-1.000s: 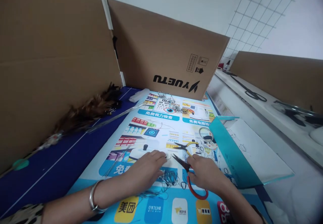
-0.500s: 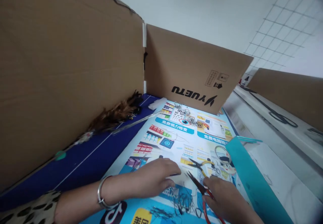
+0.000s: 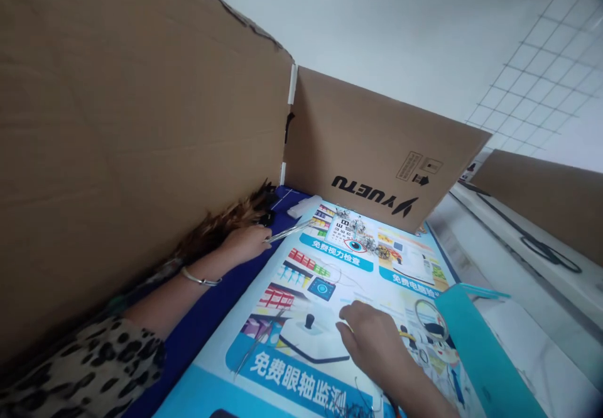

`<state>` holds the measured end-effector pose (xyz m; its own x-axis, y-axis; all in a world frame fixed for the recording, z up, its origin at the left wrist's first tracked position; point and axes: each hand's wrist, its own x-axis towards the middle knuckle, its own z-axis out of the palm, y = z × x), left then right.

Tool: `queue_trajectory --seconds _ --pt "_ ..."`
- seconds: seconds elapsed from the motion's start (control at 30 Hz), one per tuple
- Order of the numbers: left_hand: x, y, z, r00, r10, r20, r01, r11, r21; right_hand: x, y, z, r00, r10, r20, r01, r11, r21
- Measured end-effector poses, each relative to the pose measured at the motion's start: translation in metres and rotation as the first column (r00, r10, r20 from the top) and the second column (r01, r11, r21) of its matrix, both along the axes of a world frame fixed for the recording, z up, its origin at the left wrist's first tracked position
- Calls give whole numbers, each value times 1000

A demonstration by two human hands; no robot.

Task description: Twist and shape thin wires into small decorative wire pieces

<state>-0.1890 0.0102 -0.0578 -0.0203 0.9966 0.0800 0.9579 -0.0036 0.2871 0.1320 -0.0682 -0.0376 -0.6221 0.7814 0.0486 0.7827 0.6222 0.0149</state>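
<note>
My left hand (image 3: 247, 244) is reached out to the far left, fingers closed round the near end of a bundle of thin silvery wires (image 3: 293, 230). Brown feathers (image 3: 235, 210) lie right beside it along the cardboard wall. Above the printed poster, my right hand (image 3: 372, 339) hovers with loosely bent fingers, thumb and forefinger slightly apart, and nothing shows in it. Below its wrist a bit of a red tool handle (image 3: 396, 410) peeks out. A tangle of dark wire pieces (image 3: 348, 402) sits at the bottom edge. Yellow-handled pliers (image 3: 407, 336) are mostly hidden behind the right hand.
Tall cardboard panels (image 3: 386, 148) stand at the left and back. Wire clumps (image 3: 362, 232) lie at the poster's far end. A teal strip (image 3: 485, 349) runs along the right, near a clear ring (image 3: 429, 317). A single thin wire (image 3: 259, 346) lies on the poster.
My left hand has moved from the poster's middle to the far left and taken hold of the silvery wires. My right hand has let go of the red-handled pliers and shifted up and left.
</note>
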Motion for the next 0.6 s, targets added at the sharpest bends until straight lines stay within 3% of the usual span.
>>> queue_trajectory --seconds 0.17,0.27,0.6 --pt "-18 10 -33 998 23 -57 -25 999 -39 -1 14 -43 969 100 -226 -76 991 114" --pt "-26 15 -46 997 10 -77 -16 998 -69 2 19 -59 947 143 -289 -118 988 101" --pt "-38 21 -54 976 30 -216 -44 997 -58 1 23 -66 944 102 -313 -110 994 -8"
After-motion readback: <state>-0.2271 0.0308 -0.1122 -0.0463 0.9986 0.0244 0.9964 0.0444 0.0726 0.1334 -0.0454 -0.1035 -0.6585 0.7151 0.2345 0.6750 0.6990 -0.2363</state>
